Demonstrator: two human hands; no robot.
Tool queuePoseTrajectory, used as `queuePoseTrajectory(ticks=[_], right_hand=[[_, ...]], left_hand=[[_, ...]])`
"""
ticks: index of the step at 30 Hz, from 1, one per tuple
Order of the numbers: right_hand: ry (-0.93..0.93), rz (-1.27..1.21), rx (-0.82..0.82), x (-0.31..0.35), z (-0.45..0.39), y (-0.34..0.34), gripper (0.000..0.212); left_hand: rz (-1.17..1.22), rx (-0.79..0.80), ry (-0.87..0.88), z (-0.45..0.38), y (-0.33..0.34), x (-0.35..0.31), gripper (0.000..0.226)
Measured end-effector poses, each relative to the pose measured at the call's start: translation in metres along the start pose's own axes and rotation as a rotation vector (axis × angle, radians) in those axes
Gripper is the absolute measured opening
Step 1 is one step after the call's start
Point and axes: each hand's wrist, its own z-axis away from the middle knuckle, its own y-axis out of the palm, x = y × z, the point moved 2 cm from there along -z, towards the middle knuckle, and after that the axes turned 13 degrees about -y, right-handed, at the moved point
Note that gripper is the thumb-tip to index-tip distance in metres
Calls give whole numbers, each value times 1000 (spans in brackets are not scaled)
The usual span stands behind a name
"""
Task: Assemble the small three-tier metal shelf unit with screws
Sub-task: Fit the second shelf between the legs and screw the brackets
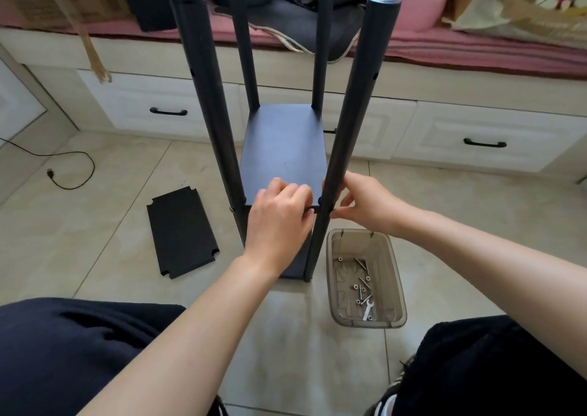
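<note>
The black shelf unit stands on the tiled floor with several upright poles; a fitted shelf panel (284, 149) sits partway up between them. My left hand (279, 222) curls its fingers at the panel's near edge, just left of the near right pole (351, 123), pinching something small that I cannot make out. My right hand (362, 206) pinches at the same joint from the right side of that pole. A loose black shelf panel (181, 231) lies flat on the floor to the left.
A clear plastic bin (397, 291) holding several screws, nuts and a small wrench (367, 310) sits right of the unit. White drawers (165, 110) under a pink-cushioned bench run behind. A black cable (73, 168) trails at left. My knees frame the bottom.
</note>
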Motion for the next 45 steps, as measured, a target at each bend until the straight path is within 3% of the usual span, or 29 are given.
queuePoseTrajectory(ticks=[5, 10, 14, 21, 26, 32, 39, 45], right_hand=[[-47, -5, -3, -6, -2, 2, 47], [-81, 61, 40, -10, 1, 0, 50], [-133, 78, 67, -6, 3, -6, 39], [-170, 411, 6, 3, 15, -3, 36], [-36, 170, -94, 1, 18, 2, 30], [18, 14, -130, 4, 15, -4, 19], [155, 7, 8, -18, 14, -15, 7], [439, -34, 196, -88, 36, 46, 14]], left_hand=[[-171, 204, 69, -2, 27, 8, 61], [-153, 110, 56, -3, 38, 15, 54], [-134, 60, 63, 0, 40, 14, 52], [-116, 92, 64, 2, 37, 16, 59], [-115, 105, 3, 1, 40, 9, 66], [-120, 59, -28, 0, 43, 7, 58], [-101, -120, 5, 7, 52, 7, 50], [-103, -225, 40, 9, 60, 7, 46]])
